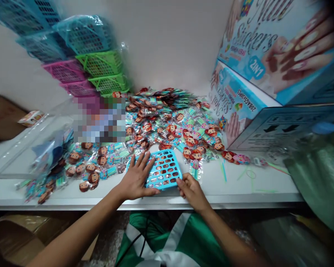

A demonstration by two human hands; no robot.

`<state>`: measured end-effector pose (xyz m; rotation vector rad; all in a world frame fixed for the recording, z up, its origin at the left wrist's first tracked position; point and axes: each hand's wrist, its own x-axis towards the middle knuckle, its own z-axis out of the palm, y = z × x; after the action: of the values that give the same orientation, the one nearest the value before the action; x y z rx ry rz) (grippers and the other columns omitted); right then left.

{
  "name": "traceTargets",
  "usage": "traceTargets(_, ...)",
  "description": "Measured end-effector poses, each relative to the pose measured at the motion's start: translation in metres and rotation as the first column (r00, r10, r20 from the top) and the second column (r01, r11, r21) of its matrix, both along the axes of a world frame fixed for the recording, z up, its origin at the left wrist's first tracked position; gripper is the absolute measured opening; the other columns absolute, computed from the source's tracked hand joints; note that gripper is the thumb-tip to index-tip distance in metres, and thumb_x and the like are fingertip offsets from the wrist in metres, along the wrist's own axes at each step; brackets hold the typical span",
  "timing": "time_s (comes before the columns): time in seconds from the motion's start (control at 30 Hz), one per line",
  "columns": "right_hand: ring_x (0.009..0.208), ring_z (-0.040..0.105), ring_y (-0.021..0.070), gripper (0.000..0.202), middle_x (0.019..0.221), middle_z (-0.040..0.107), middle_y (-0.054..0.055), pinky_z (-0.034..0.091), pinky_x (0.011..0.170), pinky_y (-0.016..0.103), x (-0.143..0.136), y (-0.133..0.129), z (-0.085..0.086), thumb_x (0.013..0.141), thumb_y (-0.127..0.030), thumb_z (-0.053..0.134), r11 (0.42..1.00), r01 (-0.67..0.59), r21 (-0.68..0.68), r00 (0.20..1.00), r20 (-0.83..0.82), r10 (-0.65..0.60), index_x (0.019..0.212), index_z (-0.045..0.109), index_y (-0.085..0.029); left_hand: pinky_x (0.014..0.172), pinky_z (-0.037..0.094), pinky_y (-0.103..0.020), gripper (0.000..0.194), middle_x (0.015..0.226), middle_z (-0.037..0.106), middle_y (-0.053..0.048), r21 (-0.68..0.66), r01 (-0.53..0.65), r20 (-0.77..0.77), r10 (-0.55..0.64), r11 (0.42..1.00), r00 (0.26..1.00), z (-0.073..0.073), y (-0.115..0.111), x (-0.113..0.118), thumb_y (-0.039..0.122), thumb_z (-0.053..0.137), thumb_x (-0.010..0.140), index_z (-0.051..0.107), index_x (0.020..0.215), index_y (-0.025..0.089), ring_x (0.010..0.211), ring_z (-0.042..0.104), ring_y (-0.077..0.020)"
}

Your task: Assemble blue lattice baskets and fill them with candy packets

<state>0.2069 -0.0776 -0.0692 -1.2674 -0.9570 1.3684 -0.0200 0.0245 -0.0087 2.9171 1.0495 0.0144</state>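
A light blue plastic basket (165,168) with rows of oval holes sits near the table's front edge. My left hand (137,176) lies over its left part, fingers spread flat against the plastic. At the basket's right front corner, my right hand (190,189) pinches the rim between thumb and bent fingers. Brown and red-haired doll-face packets show through the holes. Right behind the basket are more clear packets (190,139) with red-haired doll faces and blue or pink bodies. Brown-haired doll packets (91,176) are spread to the left of my left hand.
Blue, pink and green baskets (102,63) are stacked at the back left, partly under clear plastic. Two large "Nail Stickers" boxes (239,100) stand at the right. Thin green strips and rubber bands (250,174) lie on the white table (211,191). A blurred green bag (320,174) bulges far right.
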Motion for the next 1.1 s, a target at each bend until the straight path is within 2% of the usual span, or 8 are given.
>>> traceTargets(0.07, 0.045, 0.048, 0.0082, 0.036, 0.064, 0.055, -0.007, 0.037, 0.043, 0.020, -0.008, 0.001, -0.004, 0.083, -0.053, 0.058, 1.000, 0.013, -0.008, 0.987, -0.157, -0.014, 0.083, 0.040, -0.022, 0.109, 0.003, -0.064, 0.112, 0.156, 0.006, -0.019, -0.001, 0.008, -0.011, -0.008, 1.000, 1.000, 0.000, 0.000, 0.000, 0.083, 0.044, 0.066, 0.009, 0.150, 0.017, 0.141, 0.007, -0.0428)
traceTargets(0.17, 0.042, 0.046, 0.0075, 0.036, 0.059, 0.052, -0.009, 0.034, 0.040, 0.018, -0.019, 0.000, -0.009, 0.082, -0.054, 0.059, 0.996, 0.088, -0.017, 0.957, -0.275, -0.089, 0.084, 0.039, -0.023, 0.108, 0.003, -0.064, 0.113, 0.155, 0.007, -0.020, 0.001, 0.023, -0.019, -0.023, 1.000, 1.000, 0.001, 0.000, 0.002, 0.083, 0.045, 0.065, 0.009, 0.150, 0.017, 0.141, 0.006, -0.0431)
traceTargets(0.23, 0.041, 0.045, 0.0065, 0.037, 0.058, 0.052, -0.009, 0.032, 0.041, 0.018, -0.019, -0.003, -0.010, 0.082, -0.054, 0.059, 0.994, 0.103, -0.028, 0.949, -0.296, -0.107, 0.082, 0.040, -0.022, 0.109, 0.004, -0.064, 0.114, 0.155, 0.006, -0.020, 0.005, 0.025, -0.024, -0.025, 1.000, 0.999, 0.001, 0.000, 0.002, 0.082, 0.045, 0.065, 0.007, 0.150, 0.017, 0.141, 0.006, -0.0432)
traceTargets(0.37, 0.044, 0.043, 0.0055, 0.038, 0.063, 0.056, -0.006, 0.031, 0.043, 0.018, 0.002, -0.001, -0.008, 0.079, -0.054, 0.063, 0.999, -0.013, -0.049, 0.973, -0.231, 0.001, 0.083, 0.048, -0.020, 0.109, 0.004, -0.064, 0.113, 0.156, 0.004, -0.020, 0.009, 0.018, -0.043, -0.018, 1.000, 0.999, 0.003, -0.001, 0.003, 0.082, 0.045, 0.066, 0.007, 0.150, 0.016, 0.141, 0.006, -0.0430)
traceTargets(0.53, 0.055, 0.049, 0.0106, 0.046, 0.071, 0.059, 0.000, 0.035, 0.046, 0.020, 0.025, 0.052, 0.008, 0.078, -0.064, 0.055, 0.976, 0.216, -0.027, 0.976, -0.032, -0.217, 0.086, 0.060, -0.019, 0.109, 0.003, -0.064, 0.113, 0.156, 0.006, -0.020, -0.001, 0.022, -0.052, -0.022, 1.000, 0.998, 0.004, 0.000, 0.003, 0.082, 0.045, 0.066, 0.007, 0.150, 0.017, 0.142, 0.005, -0.0417)
traceTargets(0.7, 0.069, 0.056, 0.0165, 0.042, 0.076, 0.064, 0.003, 0.044, 0.059, 0.026, 0.009, 0.106, 0.013, 0.072, -0.058, 0.065, 0.992, 0.116, 0.041, 0.990, -0.090, -0.112, 0.081, 0.067, -0.016, 0.109, 0.002, -0.064, 0.113, 0.156, 0.007, -0.019, -0.012, 0.019, -0.046, -0.020, 1.000, 0.999, 0.005, -0.001, 0.003, 0.083, 0.044, 0.066, 0.007, 0.150, 0.017, 0.142, 0.006, -0.0418)
traceTargets(0.93, 0.061, 0.051, 0.0132, 0.035, 0.065, 0.059, -0.002, 0.041, 0.058, 0.025, 0.000, 0.112, -0.006, 0.070, -0.053, 0.068, 0.990, 0.137, -0.039, 0.972, -0.186, -0.142, 0.074, 0.063, -0.018, 0.109, 0.000, -0.065, 0.115, 0.156, 0.004, -0.018, -0.059, 0.002, -0.043, -0.004, 0.998, 0.999, 0.006, 0.003, 0.004, 0.084, 0.044, 0.064, 0.007, 0.150, 0.018, 0.141, 0.005, -0.0428)
traceTargets(1.1, 0.060, 0.053, 0.0132, 0.034, 0.064, 0.060, -0.002, 0.043, 0.059, 0.026, 0.005, 0.119, -0.001, 0.067, -0.050, 0.072, 0.996, 0.054, -0.074, 0.970, -0.231, -0.070, 0.072, 0.062, -0.018, 0.110, 0.001, -0.064, 0.115, 0.156, 0.003, -0.018, -0.103, -0.022, -0.027, 0.019, 0.994, 0.999, 0.008, 0.001, 0.004, 0.084, 0.045, 0.063, 0.007, 0.150, 0.019, 0.142, 0.004, -0.0417)
